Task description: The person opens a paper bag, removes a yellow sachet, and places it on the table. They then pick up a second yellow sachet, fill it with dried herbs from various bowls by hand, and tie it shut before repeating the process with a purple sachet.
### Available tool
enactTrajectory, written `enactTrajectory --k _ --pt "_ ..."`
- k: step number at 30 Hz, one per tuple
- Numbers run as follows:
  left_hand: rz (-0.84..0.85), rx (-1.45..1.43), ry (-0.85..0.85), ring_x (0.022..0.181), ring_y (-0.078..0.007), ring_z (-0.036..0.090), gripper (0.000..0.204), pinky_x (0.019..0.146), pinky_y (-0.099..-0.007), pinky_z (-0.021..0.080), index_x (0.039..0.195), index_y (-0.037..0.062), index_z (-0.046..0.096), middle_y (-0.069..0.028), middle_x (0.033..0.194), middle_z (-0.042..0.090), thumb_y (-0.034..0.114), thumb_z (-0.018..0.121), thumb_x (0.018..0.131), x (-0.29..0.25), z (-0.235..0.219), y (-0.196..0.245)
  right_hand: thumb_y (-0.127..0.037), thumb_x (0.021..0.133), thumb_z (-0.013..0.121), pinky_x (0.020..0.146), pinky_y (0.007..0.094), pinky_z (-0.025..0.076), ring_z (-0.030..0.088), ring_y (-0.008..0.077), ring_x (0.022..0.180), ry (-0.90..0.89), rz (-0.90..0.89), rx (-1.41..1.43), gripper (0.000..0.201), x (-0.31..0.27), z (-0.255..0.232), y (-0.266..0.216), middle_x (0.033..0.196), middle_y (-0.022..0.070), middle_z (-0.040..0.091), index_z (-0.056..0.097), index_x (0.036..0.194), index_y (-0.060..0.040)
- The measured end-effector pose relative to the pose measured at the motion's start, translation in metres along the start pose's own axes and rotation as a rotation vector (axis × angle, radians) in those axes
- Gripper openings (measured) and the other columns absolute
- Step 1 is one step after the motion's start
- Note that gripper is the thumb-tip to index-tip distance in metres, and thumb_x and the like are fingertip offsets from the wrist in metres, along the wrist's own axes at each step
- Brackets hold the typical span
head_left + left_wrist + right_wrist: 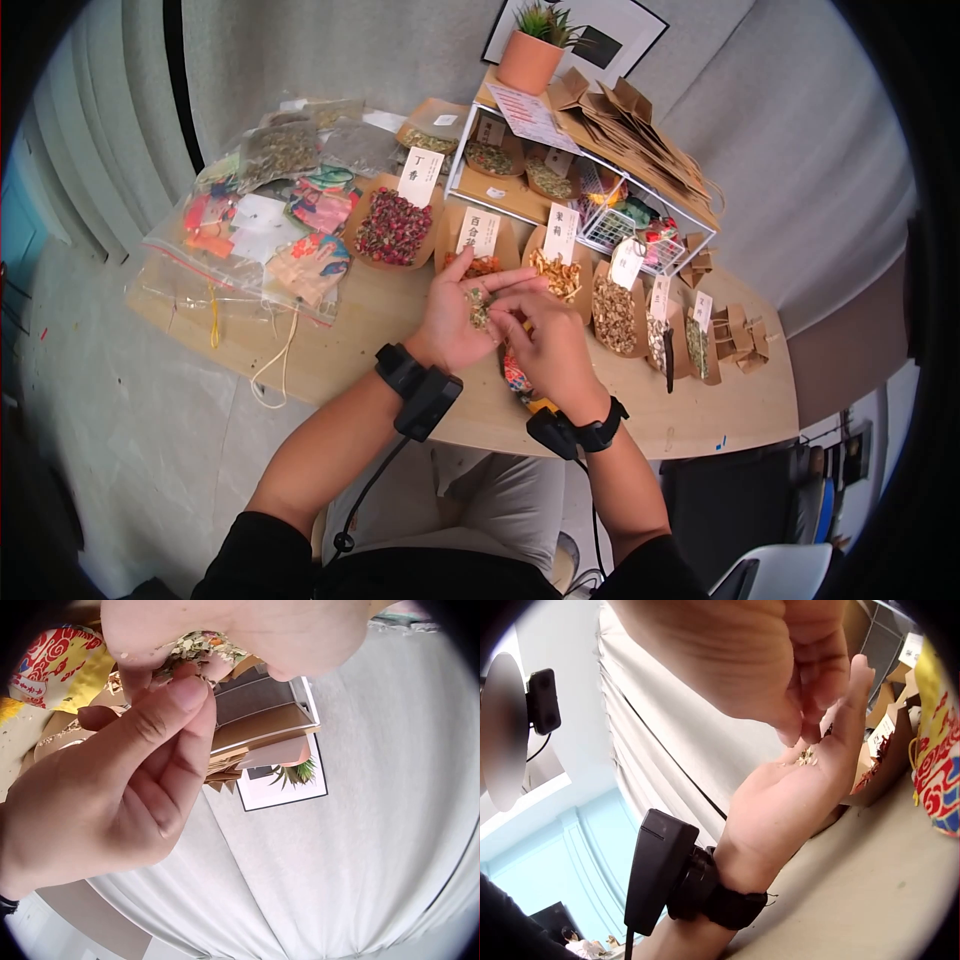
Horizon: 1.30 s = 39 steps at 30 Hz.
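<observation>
The dried herb mix (479, 307) lies in a small loose heap on my left hand (462, 318), which I hold palm up and flat above the desk (380, 330), fingers straight. My right hand (548, 345) comes over it with fingertips (804, 729) bunched in a narrow pinch on a few flakes. I judge the stuff very light, dry and crumbly, so it should scatter at any tilt or breath; best taken in small pinches from the middle of the heap, with the palm kept level. Just under the hands lies a patterned red and yellow pouch (517, 378). Beyond stand kraft trays of dried rosebuds (392, 228) and other herbs with label cards, then a white wire rack (600, 190).
</observation>
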<state>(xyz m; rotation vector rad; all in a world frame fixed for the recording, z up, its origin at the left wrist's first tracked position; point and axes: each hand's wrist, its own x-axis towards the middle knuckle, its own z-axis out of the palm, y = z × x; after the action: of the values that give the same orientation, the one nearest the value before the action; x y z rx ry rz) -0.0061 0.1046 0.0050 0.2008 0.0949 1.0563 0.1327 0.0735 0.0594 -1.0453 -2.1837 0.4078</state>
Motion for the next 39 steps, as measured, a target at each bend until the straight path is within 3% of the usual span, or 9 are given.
enactTrajectory --k 7,10,13,16,19,28,31,34,39 --pt "0.014 -0.025 0.024 0.132 -0.035 0.045 0.077 0.115 -0.0459 0.032 0.137 -0.0153 0.039 -0.0285 0.137 0.049 0.052 0.023 0.103 -0.001 0.004 -0.001 0.001 0.083 0.069 0.063 0.0332 0.053 0.068 0.0257 0.065 0.108 0.103 0.2 0.017 -0.006 0.004 0.004 0.077 0.0151 0.069 0.071 0.1 -0.0009" --pt "0.009 -0.029 0.018 0.131 -0.0351 0.046 0.077 0.114 -0.0459 0.032 0.136 -0.0153 0.04 -0.0281 0.136 0.049 0.051 0.021 0.103 -0.002 0.004 -0.001 0.005 0.083 0.065 0.067 0.0336 0.054 0.069 0.0263 0.071 0.106 0.15 0.23 0.021 -0.006 0.003 0.004 0.083 0.0153 0.069 0.071 0.103 -0.001" --pt "0.006 -0.041 0.0 0.127 -0.0343 0.049 0.078 0.111 -0.0446 0.035 0.134 -0.0154 0.042 -0.0278 0.134 0.051 0.053 0.021 0.103 -0.001 0.003 -0.001 0.006 0.084 0.063 0.069 0.0341 0.054 0.069 0.0266 0.076 0.152 -0.026 0.112 0.023 -0.003 0.004 0.011 0.09 0.0164 0.069 0.071 0.104 -0.0013" --pt "0.009 -0.056 -0.005 0.123 -0.0334 0.052 0.079 0.109 -0.043 0.039 0.133 -0.0154 0.043 -0.0277 0.131 0.053 0.055 0.022 0.102 0.0 0.001 -0.002 0.006 0.084 0.063 0.069 0.0346 0.053 0.068 0.0277 0.081 0.039 0.012 0.061 0.022 -0.004 -0.003 0.006 0.098 0.0177 0.068 0.07 0.103 -0.0011" --pt "0.005 -0.026 -0.004 0.127 -0.0344 0.049 0.077 0.112 -0.0442 0.035 0.135 -0.0152 0.041 -0.028 0.135 0.051 0.052 0.021 0.103 -0.002 0.005 -0.002 0.002 0.083 0.068 0.066 0.0342 0.053 0.068 0.0276 0.076 0.114 -0.061 0.002 0.017 -0.002 0.001 0.008 0.092 0.0165 0.069 0.071 0.098 -0.0018" --pt "0.001 -0.05 -0.011 0.127 -0.0348 0.049 0.076 0.111 -0.0428 0.036 0.136 -0.016 0.039 -0.0297 0.135 0.049 0.051 0.024 0.103 -0.001 0.002 -0.001 -0.005 0.085 0.07 0.064 0.0328 0.054 0.069 0.0267 0.069 0.135 0.066 0.052 0.011 -0.005 -0.003 0.003 0.085 0.0148 0.071 0.072 0.095 -0.0025" --pt "-0.003 -0.093 -0.011 0.132 -0.0356 0.044 0.075 0.114 -0.0441 0.033 0.138 -0.0164 0.035 -0.0302 0.14 0.043 0.05 0.027 0.103 -0.001 0.002 -0.001 -0.005 0.087 0.067 0.063 0.0323 0.054 0.07 0.0261 0.07 0.301 0.051 -0.062 0.015 -0.011 -0.005 0.021 0.084 0.0152 0.071 0.071 0.101 -0.0018" --pt "-0.007 -0.122 -0.017 0.138 -0.0362 0.037 0.075 0.117 -0.0459 0.029 0.14 -0.0166 0.031 -0.0304 0.145 0.038 0.049 0.028 0.103 -0.002 0.004 0.0 -0.007 0.088 0.065 0.063 0.0322 0.054 0.071 0.0288 0.073 0.361 0.351 -0.062 0.019 -0.015 -0.036 0.043 0.087 0.0157 0.072 0.07 0.106 -0.0015" --pt "-0.018 -0.138 -0.046 0.14 -0.0366 0.034 0.076 0.118 -0.0467 0.026 0.141 -0.0163 0.029 -0.03 0.148 0.035 0.049 0.029 0.103 0.001 0.0 -0.002 -0.008 0.083 0.069 0.075 0.0384 0.054 0.068 0.0335 0.087 0.281 0.325 -0.551 0.023 -0.028 -0.086 0.109 0.097 0.0172 0.071 0.07 0.106 -0.0027"
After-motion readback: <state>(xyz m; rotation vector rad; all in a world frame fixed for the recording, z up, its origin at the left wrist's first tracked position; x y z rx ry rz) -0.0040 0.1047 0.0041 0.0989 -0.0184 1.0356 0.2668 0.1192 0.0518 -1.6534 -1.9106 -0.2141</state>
